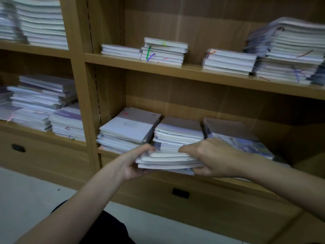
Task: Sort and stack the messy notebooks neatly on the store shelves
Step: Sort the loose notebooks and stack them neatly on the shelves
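Small stack of notebooks [167, 160] held flat at the lower shelf [228, 182] edge.
Its long axis runs left to right, page edges toward the person. The left hand [135, 164] grips one end, the right hand [209, 155] the other (fingers curled round it). Behind stand a middle stack [177, 134], a left stack [126, 131] and a pictured cover [242, 140].

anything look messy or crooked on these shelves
Yes. The tall stack at the upper shelf's right end is ragged, its top notebooks jutting left. The left pile on the lower shelf sits skewed against its neighbour.
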Tool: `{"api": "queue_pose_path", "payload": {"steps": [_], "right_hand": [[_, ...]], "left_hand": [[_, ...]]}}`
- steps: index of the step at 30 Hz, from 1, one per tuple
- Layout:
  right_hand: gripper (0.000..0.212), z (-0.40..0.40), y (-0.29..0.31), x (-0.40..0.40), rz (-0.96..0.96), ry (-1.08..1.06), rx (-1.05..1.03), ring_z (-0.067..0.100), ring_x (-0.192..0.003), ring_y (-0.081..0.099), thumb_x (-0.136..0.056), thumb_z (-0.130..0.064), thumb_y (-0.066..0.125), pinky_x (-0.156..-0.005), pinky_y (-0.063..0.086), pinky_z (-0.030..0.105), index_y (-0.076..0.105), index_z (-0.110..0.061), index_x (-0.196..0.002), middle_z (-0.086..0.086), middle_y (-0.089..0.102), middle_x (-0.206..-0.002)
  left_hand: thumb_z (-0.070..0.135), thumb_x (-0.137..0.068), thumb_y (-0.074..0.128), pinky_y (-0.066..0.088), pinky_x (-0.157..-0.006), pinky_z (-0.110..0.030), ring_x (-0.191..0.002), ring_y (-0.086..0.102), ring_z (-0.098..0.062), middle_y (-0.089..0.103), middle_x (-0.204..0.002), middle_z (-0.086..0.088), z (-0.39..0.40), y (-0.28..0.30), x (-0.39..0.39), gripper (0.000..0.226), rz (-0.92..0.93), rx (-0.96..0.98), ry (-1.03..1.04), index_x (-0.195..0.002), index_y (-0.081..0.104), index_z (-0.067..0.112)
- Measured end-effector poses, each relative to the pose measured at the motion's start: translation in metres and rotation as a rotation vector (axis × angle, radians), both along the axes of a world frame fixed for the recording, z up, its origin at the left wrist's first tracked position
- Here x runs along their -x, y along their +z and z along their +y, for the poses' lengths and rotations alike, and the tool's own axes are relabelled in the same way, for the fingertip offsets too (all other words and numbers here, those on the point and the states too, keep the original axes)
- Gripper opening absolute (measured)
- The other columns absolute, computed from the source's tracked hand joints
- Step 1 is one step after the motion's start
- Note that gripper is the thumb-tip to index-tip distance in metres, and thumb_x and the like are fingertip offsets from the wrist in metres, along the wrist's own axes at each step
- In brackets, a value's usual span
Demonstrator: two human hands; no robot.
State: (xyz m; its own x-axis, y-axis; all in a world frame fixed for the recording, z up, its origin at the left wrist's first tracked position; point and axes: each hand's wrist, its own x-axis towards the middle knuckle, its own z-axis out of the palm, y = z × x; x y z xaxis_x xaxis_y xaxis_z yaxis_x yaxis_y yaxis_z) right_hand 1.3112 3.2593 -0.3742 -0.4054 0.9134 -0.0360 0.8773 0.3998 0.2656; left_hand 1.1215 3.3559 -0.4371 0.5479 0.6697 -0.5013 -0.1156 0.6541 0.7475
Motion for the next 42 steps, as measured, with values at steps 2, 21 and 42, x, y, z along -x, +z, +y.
{"api": "queue_pose_path", "payload": {"steps": [2, 21, 42], "right_hand": [[0.029, -0.009, 0.012, 0.001, 0.028, 0.011, 0.007, 0.013, -0.082, 0.054, -0.087, -0.033, 0.057, -0.068, 0.040, 0.029, 0.051, -0.023, -0.114, -0.004, 0.058, -0.095], [0.062, -0.039, 0.039, -0.069, -0.002, 0.022, -0.426, 0.025, -0.086, 0.070, -0.070, -0.024, 0.081, -0.054, 0.056, 0.038, 0.056, -0.015, -0.126, 0.003, 0.068, -0.115], [0.057, 0.022, -0.089, -0.232, 0.131, -0.164, -0.614, 0.015, -0.082, 0.072, -0.050, -0.039, 0.089, -0.045, 0.056, 0.029, 0.075, -0.019, -0.101, 0.001, 0.074, -0.099]], "left_hand": [[0.004, -0.070, 0.064, 0.054, -0.066, -0.046, -0.080, 0.065, -0.035, 0.066, -0.092, -0.025, -0.011, 0.012, 0.006, 0.027, -0.019, 0.023, -0.008, -0.094, 0.061, -0.005], [0.013, -0.090, 0.055, 0.051, -0.045, -0.019, -0.044, 0.060, -0.010, 0.060, -0.050, -0.002, -0.015, 0.067, -0.068, 0.016, -0.108, -0.317, 0.029, -0.074, 0.053, 0.011], [0.018, -0.098, 0.048, 0.044, -0.095, -0.038, -0.122, 0.049, -0.029, 0.045, -0.141, -0.008, 0.062, -0.015, -0.244, 0.047, 0.368, -0.702, -0.049, -0.142, 0.037, 0.009]]}}
